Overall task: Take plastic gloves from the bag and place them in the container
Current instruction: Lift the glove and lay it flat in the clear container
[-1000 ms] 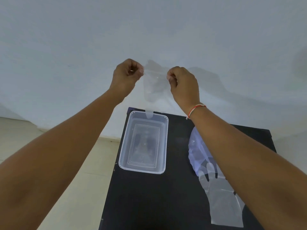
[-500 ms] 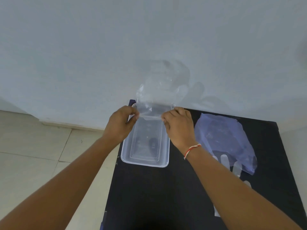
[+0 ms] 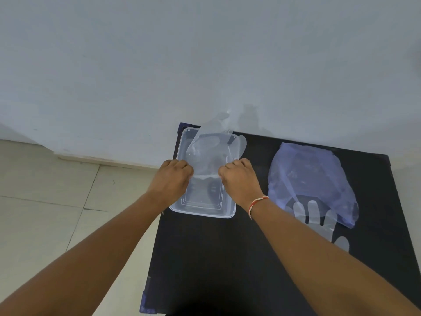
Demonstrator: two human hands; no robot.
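Note:
A clear plastic glove (image 3: 210, 153) is stretched between both my hands over the clear rectangular container (image 3: 202, 212). My left hand (image 3: 172, 176) pinches the glove's cuff on the left, my right hand (image 3: 239, 177) pinches it on the right. The glove's fingers lie toward the container's far end and over its far right rim. A bluish plastic bag (image 3: 312, 176) lies on the black table to the right. Another clear glove (image 3: 319, 215) sticks out from under the bag's near edge, partly hidden by my right forearm.
The black table (image 3: 205, 258) stands against a pale wall (image 3: 205, 65); its left edge drops to a tiled floor (image 3: 57, 201). The container sits at the table's far left corner.
Both hands came down from in front of the wall to just over the container, carrying the glove with them. The glove now lies flatter over the container's far half.

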